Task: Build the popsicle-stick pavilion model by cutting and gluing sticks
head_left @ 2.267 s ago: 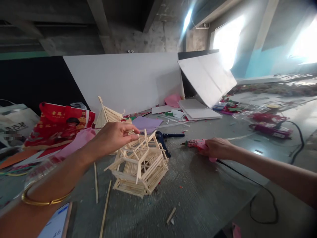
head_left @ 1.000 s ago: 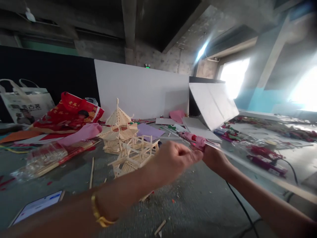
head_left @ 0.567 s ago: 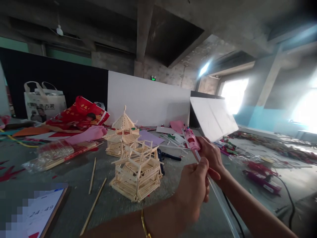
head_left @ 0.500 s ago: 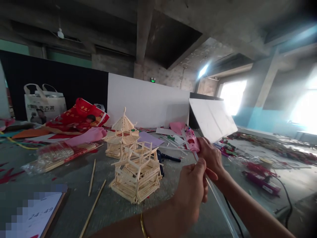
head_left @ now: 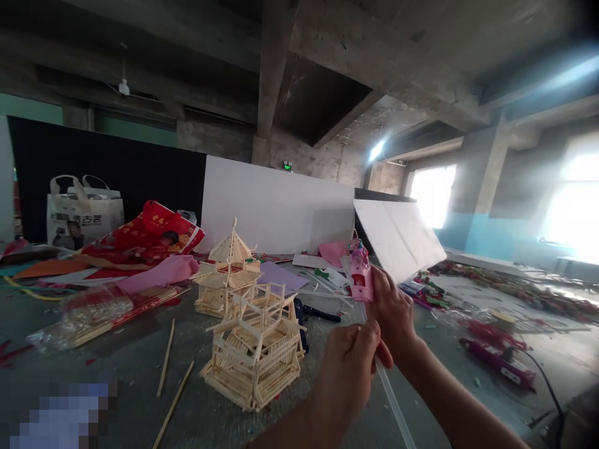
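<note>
My right hand [head_left: 394,307] is wrapped round a pink glue gun [head_left: 361,277], raised above the table with its nozzle pointing away from me. A long clear glue stick [head_left: 392,399] runs from the back of the gun down toward me. Just behind the gun, my left hand [head_left: 352,358] is closed on that stick. To the left stands an open-topped wooden-stick model storey [head_left: 255,362]. Behind it is a second stick model with a pointed roof [head_left: 230,249]. My fingers touch neither model.
Two loose sticks [head_left: 174,402] lie left of the models. Dark-handled pliers [head_left: 321,313] rest behind them. Wrapped sticks [head_left: 107,312], a red bag [head_left: 140,240] and coloured paper [head_left: 281,277] are farther back. A purple device [head_left: 498,365] with a cord sits at right.
The view has tilted up a little, so the scene sits lower. The glue gun now points more steeply upward in view. Both hands keep their hold on the gun and stick.
</note>
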### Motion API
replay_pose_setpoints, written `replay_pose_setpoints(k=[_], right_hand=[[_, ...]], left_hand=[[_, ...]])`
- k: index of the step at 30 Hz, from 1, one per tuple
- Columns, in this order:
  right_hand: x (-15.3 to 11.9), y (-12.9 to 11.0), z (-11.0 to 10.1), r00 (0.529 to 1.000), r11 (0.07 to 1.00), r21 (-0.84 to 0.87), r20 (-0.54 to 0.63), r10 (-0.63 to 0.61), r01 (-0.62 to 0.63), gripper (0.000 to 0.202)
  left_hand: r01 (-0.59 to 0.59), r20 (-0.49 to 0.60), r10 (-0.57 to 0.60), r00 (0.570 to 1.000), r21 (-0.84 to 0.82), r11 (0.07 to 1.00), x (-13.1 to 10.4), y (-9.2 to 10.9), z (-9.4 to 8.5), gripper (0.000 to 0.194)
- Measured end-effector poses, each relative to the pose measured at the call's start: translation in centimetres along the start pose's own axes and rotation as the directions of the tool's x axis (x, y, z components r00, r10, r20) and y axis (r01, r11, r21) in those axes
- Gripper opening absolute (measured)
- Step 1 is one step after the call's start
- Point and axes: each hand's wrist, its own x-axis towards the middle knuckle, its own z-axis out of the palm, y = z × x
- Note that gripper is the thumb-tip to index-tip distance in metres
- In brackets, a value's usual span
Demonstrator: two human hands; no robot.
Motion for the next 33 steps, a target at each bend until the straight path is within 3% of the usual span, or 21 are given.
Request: replay_pose_setpoints(k=[8,12,15,20,25,28,31,33], right_hand=[[-0.1,0.0,0.0,0.995,1.000,-0.021,-0.096,-0.024,0.022,0.036],[-0.4,-0.3,0.0,0.992,1.000,-0.007,-0.127,-0.017,0.016,0.036],[-0.7,-0.7,-0.3,0.990,0.999,0.012,-0.142,-0.027,0.029,0.037],[-0.6,-1.0,-1.2,0.989,0.999,0.033,-0.145,-0.032,0.037,0.039],[-0.4,-1.6,-1.7,0.992,0.999,0.050,-0.128,-0.012,0.018,0.037],[-0.4,-1.7,-1.6,0.995,0.997,0.060,-0.094,-0.034,0.040,0.042],[-0.5,-1.7,-1.4,0.996,0.996,0.067,-0.062,-0.061,0.065,0.043],[-0.7,-1.9,-1.1,0.997,0.996,0.073,-0.051,-0.054,0.058,0.042]], left_hand=[[-0.037,0.047,0.041,0.998,-0.076,0.996,0.0,-0.8,-0.7,0.043],[0.004,-0.029,-0.011,1.000,-0.224,0.975,-0.2,-0.1,-0.7,0.040],[0.013,-0.027,-0.021,0.999,-0.283,0.959,-0.5,0.2,-0.7,0.039],[-0.043,0.012,0.044,0.999,-0.105,0.994,-1.2,-0.2,-0.3,0.034],[-0.132,-0.161,0.142,0.977,0.069,0.989,-1.5,0.3,-0.1,0.031],[-0.056,-0.156,0.035,0.987,-0.133,0.989,-1.6,0.9,-0.1,0.029],[0.032,-0.049,-0.056,0.997,-0.399,0.916,-1.5,1.3,-0.3,0.030],[0.029,-0.046,-0.055,0.997,-0.432,0.901,-1.3,1.3,-0.3,0.030]])
